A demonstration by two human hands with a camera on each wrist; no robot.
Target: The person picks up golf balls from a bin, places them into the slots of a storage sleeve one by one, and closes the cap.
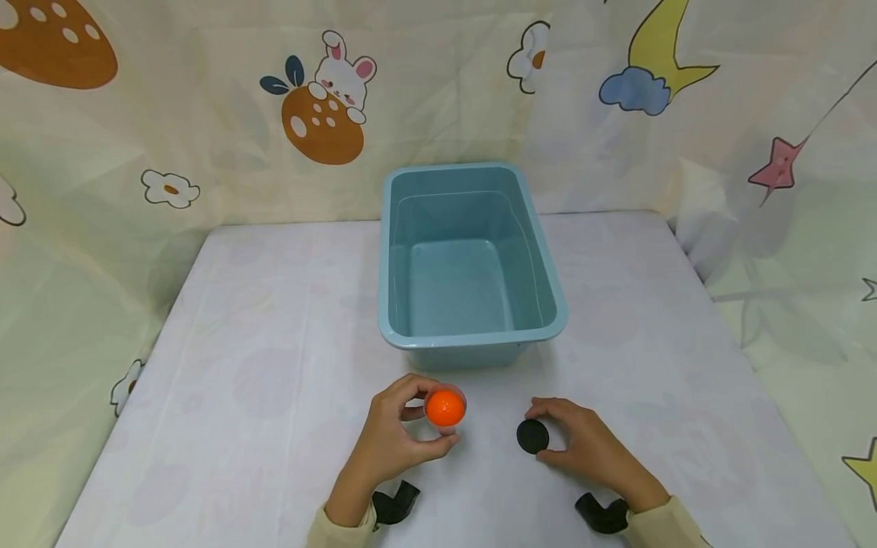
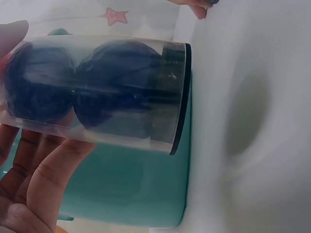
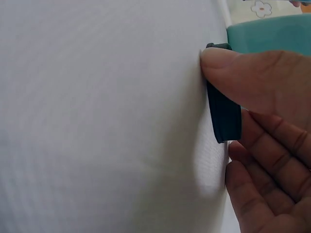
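Note:
In the head view my left hand (image 1: 397, 430) grips a clear plastic tube (image 1: 447, 431) in front of the basin, fingers and thumb around its sides. An orange ball (image 1: 445, 409) shows at the tube's uncapped top. Two balls (image 2: 119, 82) inside look dark blue in the left wrist view, and a black end (image 2: 182, 99) closes the tube's bottom. To the right, my right hand (image 1: 592, 445) pinches a round black lid (image 1: 532, 437) by its edge, between thumb and fingers. The lid and tube are apart, both held above the table.
A blue-green plastic basin (image 1: 473, 339) with nothing visible inside stands just beyond the hands, near the table's back edge. A white cloth covers the table (image 1: 274, 380). Printed curtains (image 1: 438, 91) hang behind and at both sides. Black wrist mounts (image 1: 396, 504) sit under both wrists.

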